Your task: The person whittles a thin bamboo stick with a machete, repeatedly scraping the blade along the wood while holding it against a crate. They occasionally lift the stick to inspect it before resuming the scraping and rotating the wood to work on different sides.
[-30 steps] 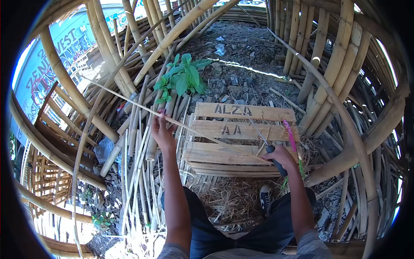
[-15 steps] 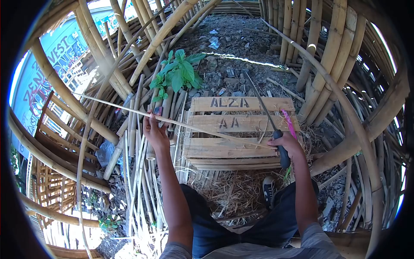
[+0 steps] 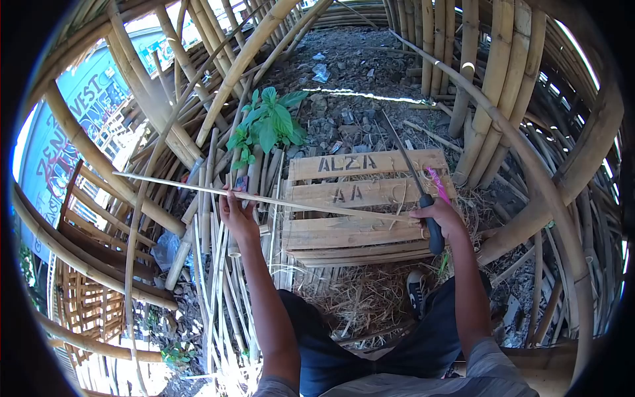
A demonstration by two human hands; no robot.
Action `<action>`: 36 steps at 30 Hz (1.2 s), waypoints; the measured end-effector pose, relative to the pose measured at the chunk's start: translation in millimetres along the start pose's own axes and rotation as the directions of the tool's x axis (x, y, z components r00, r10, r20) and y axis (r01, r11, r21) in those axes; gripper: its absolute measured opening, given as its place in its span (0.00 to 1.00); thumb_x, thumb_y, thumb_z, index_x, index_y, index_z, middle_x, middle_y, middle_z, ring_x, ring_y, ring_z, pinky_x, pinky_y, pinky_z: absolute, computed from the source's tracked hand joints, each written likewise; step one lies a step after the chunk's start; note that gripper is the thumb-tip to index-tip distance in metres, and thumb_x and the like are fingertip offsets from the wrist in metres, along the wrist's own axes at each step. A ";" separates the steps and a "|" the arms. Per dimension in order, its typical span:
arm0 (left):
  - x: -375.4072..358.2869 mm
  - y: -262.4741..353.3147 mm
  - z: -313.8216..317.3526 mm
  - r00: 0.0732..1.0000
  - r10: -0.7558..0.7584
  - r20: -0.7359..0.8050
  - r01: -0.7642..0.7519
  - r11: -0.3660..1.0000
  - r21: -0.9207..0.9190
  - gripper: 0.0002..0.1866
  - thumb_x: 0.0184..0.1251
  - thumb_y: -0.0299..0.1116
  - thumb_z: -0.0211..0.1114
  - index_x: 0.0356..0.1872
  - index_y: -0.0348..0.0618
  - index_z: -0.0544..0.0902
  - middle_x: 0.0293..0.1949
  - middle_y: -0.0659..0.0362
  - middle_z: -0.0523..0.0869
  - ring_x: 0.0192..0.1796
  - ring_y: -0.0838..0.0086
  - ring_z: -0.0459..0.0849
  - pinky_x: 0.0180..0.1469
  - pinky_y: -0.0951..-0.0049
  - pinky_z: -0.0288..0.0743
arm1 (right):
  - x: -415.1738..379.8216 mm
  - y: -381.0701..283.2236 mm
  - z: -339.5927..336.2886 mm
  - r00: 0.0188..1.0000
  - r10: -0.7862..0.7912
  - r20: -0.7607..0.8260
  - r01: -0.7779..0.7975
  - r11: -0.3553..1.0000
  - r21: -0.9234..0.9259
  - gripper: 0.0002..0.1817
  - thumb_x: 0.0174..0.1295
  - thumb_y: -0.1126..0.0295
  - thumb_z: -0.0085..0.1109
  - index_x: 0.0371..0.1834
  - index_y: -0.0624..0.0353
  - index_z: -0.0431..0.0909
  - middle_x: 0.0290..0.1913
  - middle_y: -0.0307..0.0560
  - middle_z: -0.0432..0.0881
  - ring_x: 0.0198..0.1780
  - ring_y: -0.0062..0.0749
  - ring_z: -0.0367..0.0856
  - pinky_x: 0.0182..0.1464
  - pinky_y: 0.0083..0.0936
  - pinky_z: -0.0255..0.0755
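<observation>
A long, thin bamboo strip [image 3: 311,207] slants above a slatted wooden crate [image 3: 370,231] marked "ALZA AA". Around the strip's left part my left hand [image 3: 239,215] is closed, with the end of the strip reaching past it. My right hand [image 3: 436,217] grips the dark handle of a long-bladed knife [image 3: 405,149] and pinches the strip's right end at the same time. The blade points up and away over the crate. Pink string [image 3: 438,184] lies at the crate's right side.
Bamboo poles [image 3: 506,86] stand on the right, with more at the left. A green plant [image 3: 268,122] grows beyond the crate. Cut bamboo strips [image 3: 225,311] lie at the lower left. Shavings [image 3: 350,298] cover the ground by a shoe [image 3: 417,291].
The strip's left end has dropped slightly, and my left hand sits a little lower. The view has shifted slightly. Both hands keep their holds.
</observation>
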State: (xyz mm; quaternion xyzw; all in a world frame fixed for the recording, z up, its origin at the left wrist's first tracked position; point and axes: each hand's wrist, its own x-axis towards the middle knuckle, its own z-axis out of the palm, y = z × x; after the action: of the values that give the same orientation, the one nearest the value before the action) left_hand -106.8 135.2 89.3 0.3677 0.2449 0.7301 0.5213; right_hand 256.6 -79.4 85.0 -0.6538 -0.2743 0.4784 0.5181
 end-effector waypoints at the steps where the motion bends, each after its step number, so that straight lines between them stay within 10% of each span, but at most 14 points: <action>1: 1.7 0.3 -2.4 1.000 -0.005 0.031 0.005 1.000 0.010 0.15 0.72 0.35 0.52 0.55 0.41 0.70 0.39 0.59 0.79 0.38 0.77 0.79 0.38 0.69 0.84 | -0.3 -0.9 1.2 1.000 -0.008 -0.010 0.008 1.000 0.012 0.13 0.43 0.72 0.72 0.27 0.63 0.75 0.26 0.44 0.79 0.23 0.25 0.77 0.27 0.23 0.72; 7: -7.8 -3.5 -26.1 0.992 -0.086 0.095 0.100 0.984 -0.148 0.14 0.72 0.34 0.51 0.55 0.43 0.69 0.45 0.57 0.77 0.45 0.70 0.76 0.54 0.50 0.76 | 12.1 7.4 1.0 0.998 -0.059 0.029 0.054 0.986 0.159 0.11 0.44 0.77 0.68 0.28 0.64 0.74 0.33 0.47 0.82 0.30 0.27 0.80 0.33 0.24 0.76; 17: -118.2 56.1 -78.3 0.982 -0.149 -0.114 0.159 0.984 0.086 0.16 0.73 0.42 0.49 0.53 0.44 0.69 0.50 0.55 0.77 0.50 0.64 0.77 0.58 0.49 0.72 | 13.5 1.4 13.5 0.990 -0.018 0.141 -0.061 0.840 0.539 0.15 0.45 0.85 0.63 0.31 0.66 0.66 0.38 0.57 0.77 0.41 0.46 0.82 0.41 0.39 0.85; 21: -158.9 98.9 -129.5 0.801 -0.586 -0.122 0.599 0.790 0.131 0.24 0.71 0.53 0.44 0.47 0.39 0.73 0.48 0.50 0.80 0.42 0.64 0.81 0.36 0.63 0.80 | 6.2 -5.4 13.2 0.993 -0.018 0.116 -0.052 0.823 0.566 0.13 0.44 0.85 0.63 0.30 0.71 0.68 0.34 0.58 0.77 0.37 0.48 0.83 0.38 0.38 0.85; 24: -152.5 130.2 -130.3 0.586 -0.781 -0.215 0.794 0.500 0.346 0.29 0.71 0.56 0.41 0.37 0.38 0.77 0.24 0.49 0.83 0.13 0.73 0.73 0.11 0.78 0.63 | 7.5 -5.3 9.0 0.987 -0.044 0.157 -0.053 0.824 0.564 0.11 0.45 0.84 0.63 0.29 0.73 0.69 0.32 0.59 0.78 0.35 0.49 0.84 0.37 0.37 0.85; 26: -149.9 140.5 -123.8 0.677 -0.725 -0.128 0.608 0.452 0.653 0.28 0.72 0.53 0.42 0.31 0.38 0.78 0.16 0.49 0.79 0.05 0.77 0.63 0.09 0.81 0.53 | 5.3 -7.7 9.4 0.988 -0.040 0.151 -0.050 0.833 0.551 0.10 0.46 0.83 0.63 0.29 0.74 0.71 0.32 0.60 0.78 0.36 0.50 0.84 0.37 0.36 0.85; 30: -148.4 112.2 -27.1 0.905 -0.388 0.174 0.051 0.506 0.861 0.15 0.72 0.38 0.50 0.31 0.35 0.76 0.25 0.52 0.81 0.23 0.74 0.77 0.27 0.77 0.71 | 2.8 -11.5 8.4 0.991 -0.042 0.126 -0.026 0.866 0.499 0.09 0.46 0.83 0.62 0.28 0.78 0.73 0.31 0.63 0.80 0.37 0.50 0.84 0.36 0.34 0.85; 33: -144.1 50.7 24.1 0.771 -0.397 0.498 -0.372 0.355 0.858 0.11 0.71 0.34 0.53 0.46 0.38 0.74 0.38 0.52 0.82 0.40 0.67 0.81 0.46 0.68 0.73 | -0.9 -15.1 8.4 0.989 -0.048 0.139 -0.023 0.886 0.464 0.07 0.46 0.83 0.61 0.26 0.77 0.74 0.30 0.63 0.80 0.36 0.50 0.84 0.36 0.34 0.85; 36: -120.9 -19.1 25.8 0.322 -0.800 0.506 -0.289 0.426 0.857 0.16 0.71 0.40 0.53 0.52 0.41 0.72 0.43 0.51 0.80 0.46 0.66 0.79 0.50 0.67 0.71 | 8.3 -5.6 10.0 0.988 -0.052 0.145 -0.013 0.908 0.419 0.06 0.45 0.85 0.61 0.25 0.76 0.73 0.29 0.63 0.80 0.35 0.50 0.84 0.36 0.34 0.85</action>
State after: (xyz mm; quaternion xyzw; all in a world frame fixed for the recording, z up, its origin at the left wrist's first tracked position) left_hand -52.7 27.2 56.7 0.8466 0.3084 0.0426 0.4316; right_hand 251.5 -66.4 87.4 -0.4862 -0.2107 0.5695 0.6284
